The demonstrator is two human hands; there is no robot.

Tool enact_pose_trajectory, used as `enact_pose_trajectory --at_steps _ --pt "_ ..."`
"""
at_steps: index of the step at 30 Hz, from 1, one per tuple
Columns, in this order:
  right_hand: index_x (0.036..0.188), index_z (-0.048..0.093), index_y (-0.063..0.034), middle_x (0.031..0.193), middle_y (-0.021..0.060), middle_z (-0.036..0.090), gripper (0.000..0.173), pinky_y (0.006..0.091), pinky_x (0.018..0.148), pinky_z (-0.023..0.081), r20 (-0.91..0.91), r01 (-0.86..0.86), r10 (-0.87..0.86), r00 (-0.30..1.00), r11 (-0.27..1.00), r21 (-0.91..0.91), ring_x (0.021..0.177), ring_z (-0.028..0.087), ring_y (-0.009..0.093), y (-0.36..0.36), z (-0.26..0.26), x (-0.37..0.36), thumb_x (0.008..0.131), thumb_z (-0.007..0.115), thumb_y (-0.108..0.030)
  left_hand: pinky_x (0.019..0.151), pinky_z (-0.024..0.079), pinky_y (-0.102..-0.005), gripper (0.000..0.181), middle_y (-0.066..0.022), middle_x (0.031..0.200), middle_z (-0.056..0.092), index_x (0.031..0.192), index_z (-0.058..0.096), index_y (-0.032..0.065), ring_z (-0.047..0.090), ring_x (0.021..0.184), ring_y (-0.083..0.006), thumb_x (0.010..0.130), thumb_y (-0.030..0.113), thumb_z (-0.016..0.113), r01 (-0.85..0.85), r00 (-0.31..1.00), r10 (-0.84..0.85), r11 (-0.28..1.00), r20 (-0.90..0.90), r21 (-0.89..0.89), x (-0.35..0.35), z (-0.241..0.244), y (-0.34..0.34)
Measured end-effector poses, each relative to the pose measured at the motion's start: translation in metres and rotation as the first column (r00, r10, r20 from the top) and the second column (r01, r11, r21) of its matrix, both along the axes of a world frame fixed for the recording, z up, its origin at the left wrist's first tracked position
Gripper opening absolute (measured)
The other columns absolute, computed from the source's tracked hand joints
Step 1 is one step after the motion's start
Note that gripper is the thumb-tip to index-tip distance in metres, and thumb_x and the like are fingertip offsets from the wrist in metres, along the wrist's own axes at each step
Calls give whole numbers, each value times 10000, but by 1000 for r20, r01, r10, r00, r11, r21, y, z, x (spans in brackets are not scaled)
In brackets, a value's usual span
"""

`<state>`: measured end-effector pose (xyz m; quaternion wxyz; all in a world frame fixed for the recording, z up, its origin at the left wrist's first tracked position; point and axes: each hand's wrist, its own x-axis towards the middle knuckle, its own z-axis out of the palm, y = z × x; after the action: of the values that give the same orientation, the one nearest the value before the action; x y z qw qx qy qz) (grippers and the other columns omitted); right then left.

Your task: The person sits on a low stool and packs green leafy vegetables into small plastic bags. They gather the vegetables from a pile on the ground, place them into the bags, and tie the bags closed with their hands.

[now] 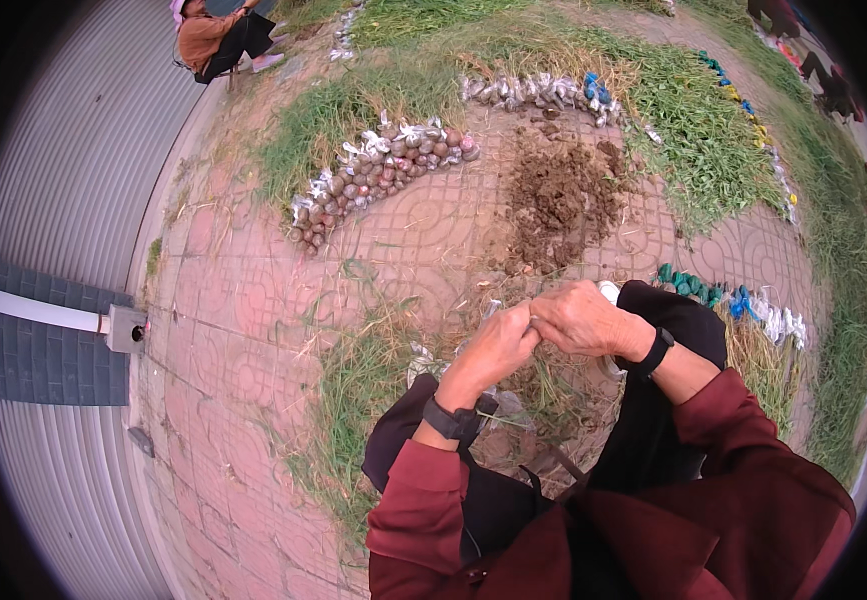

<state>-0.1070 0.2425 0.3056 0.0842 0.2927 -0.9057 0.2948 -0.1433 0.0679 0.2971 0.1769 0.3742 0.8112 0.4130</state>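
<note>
My left hand [497,341] and my right hand [587,319] meet in front of my knees, fingers curled in and fingertips together. A small greyish bit shows between them, but the fingers hide what it is. Below my left hand, clear plastic bags [508,409] lie between my legs among loose cut grass [564,382]. Whitish plastic [422,360] also shows beside my left knee. Just beyond my hands, a heap of loose brown soil [561,202] is spread over the patterned paving [426,217].
Soil-filled knotted bags [381,169] sit in a curved row at left, with another row [531,90] behind. Green and blue bags [696,285] line my right knee. Cut greens [711,127] cover the right. A person [215,37] sits by the metal shutter [95,135].
</note>
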Motion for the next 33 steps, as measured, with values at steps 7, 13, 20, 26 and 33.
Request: enact_pose_trajectory --at_steps 7,13,20,26,33 --pt "838 536 13 722 119 512 104 346 599 434 355 338 -173 919 809 -481 635 532 239 -11 -10 -14 823 574 -83 432 493 -275 222 -28 635 475 837 506 -20 543 541 -118 906 166 407 -299 838 211 949 504 99 -7 0 1" --pt "839 558 3 792 90 502 108 314 663 418 348 240 -101 932 893 -382 742 503 211 -5 -14 -14 780 634 -46 434 527 -272 262 12 635 426 831 496 13 481 509 -86 935 223 377 -413 742 235 898 628 153 -9 0 1" --pt "779 574 -2 745 -21 508 103 249 576 388 631 425 184 754 595 -682 667 456 61 -11 -21 -15 800 650 -68 414 469 -258 248 53 585 390 813 508 34 381 453 -40 932 245 455 -496 625 187 845 758 200 -13 4 -1" --pt "792 571 -2 718 -2 537 66 230 590 399 601 536 55 797 394 -747 663 475 66 -23 -18 -11 807 619 -43 423 448 -241 257 47 614 433 842 513 47 356 464 -29 943 283 482 -553 684 232 784 692 283 -15 11 2" --pt "798 569 -8 747 13 544 57 254 595 407 482 430 -66 874 567 -702 665 498 99 -26 -11 -17 789 623 -25 405 342 -205 251 35 623 439 804 500 61 349 463 -32 947 266 475 -662 569 256 707 781 250 -20 7 0"
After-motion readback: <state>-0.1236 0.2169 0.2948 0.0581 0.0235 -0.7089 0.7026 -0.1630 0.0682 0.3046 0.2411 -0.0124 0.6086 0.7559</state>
